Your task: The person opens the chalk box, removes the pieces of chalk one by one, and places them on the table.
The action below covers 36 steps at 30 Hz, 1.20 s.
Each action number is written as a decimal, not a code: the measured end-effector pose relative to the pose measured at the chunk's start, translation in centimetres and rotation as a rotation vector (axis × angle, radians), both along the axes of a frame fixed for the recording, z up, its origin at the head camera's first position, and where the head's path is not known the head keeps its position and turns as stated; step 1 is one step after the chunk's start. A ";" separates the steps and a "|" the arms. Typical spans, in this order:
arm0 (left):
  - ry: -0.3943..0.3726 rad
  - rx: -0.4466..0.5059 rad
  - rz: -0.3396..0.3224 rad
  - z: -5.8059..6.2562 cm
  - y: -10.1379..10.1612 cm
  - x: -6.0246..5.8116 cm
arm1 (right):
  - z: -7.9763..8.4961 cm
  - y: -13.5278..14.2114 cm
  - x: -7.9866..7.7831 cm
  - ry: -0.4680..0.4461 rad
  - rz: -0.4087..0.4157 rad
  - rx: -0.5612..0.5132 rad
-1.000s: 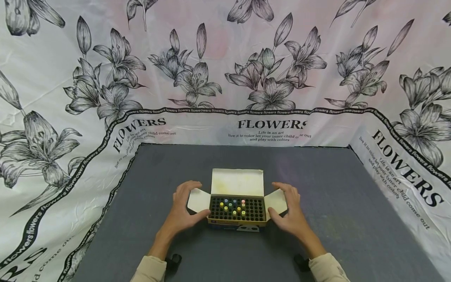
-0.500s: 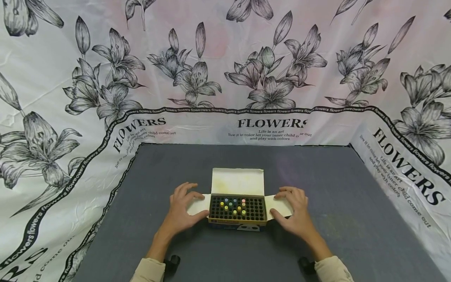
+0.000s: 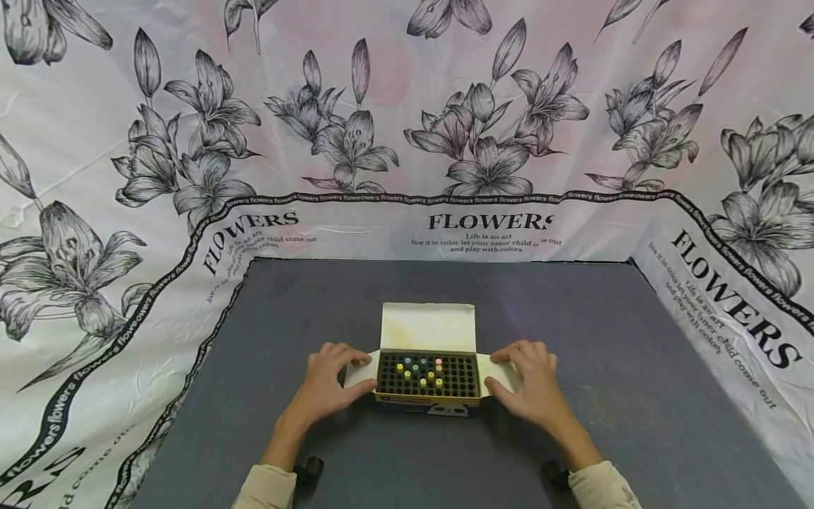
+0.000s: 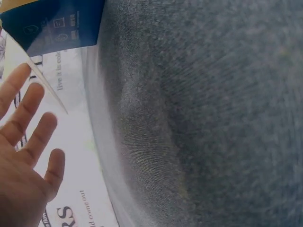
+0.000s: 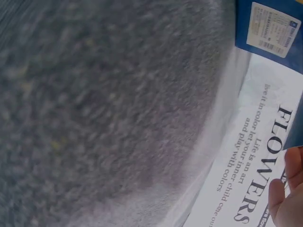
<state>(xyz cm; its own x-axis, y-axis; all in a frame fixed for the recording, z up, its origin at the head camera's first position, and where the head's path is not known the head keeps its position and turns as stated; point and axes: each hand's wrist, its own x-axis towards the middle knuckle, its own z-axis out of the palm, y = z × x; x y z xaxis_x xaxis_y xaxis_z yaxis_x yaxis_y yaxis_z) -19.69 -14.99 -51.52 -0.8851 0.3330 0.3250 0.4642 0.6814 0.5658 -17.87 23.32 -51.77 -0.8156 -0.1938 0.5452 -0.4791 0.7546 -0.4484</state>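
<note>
A blue and yellow cardboard box [image 3: 403, 404] lies on the grey table with its cream lid [image 3: 428, 327] raised at the back. Inside is a black tray [image 3: 467, 383] of round holes, where several small coloured sticks [image 3: 422, 383] stand, yellow, blue, green and pink. My left hand [image 3: 326, 387] rests at the left flap [image 3: 360, 373], thumb by the box's front corner; its other fingers are spread and nearly straight in the left wrist view. Mirroring it, my right hand [image 3: 533, 387] touches the right flap [image 3: 497, 370] with thumb and fingertips.
Grey cloth [image 3: 585, 304] covers the tabletop around the box. A white flower-printed curtain [image 3: 356, 233] rises along the back and both sides. Dark straps [image 3: 311, 469] hang by the wrists.
Both side flaps have tipped down and outward from a more raised position. My right hand has moved slightly outward; the left hand's fingers have lowered onto its flap. The box stays put.
</note>
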 end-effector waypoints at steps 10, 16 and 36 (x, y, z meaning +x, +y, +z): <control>-0.173 0.019 -0.009 0.5 0.3 0.4 | 0.7 -0.7 0.9 -0.145 -0.005 0.024; -0.230 0.035 -0.028 0.6 0.2 0.5 | 0.8 -0.9 1.1 -0.264 0.017 0.002; -0.398 0.146 -0.164 0.8 0.4 0.5 | 0.9 -1.4 1.2 -0.482 0.115 -0.212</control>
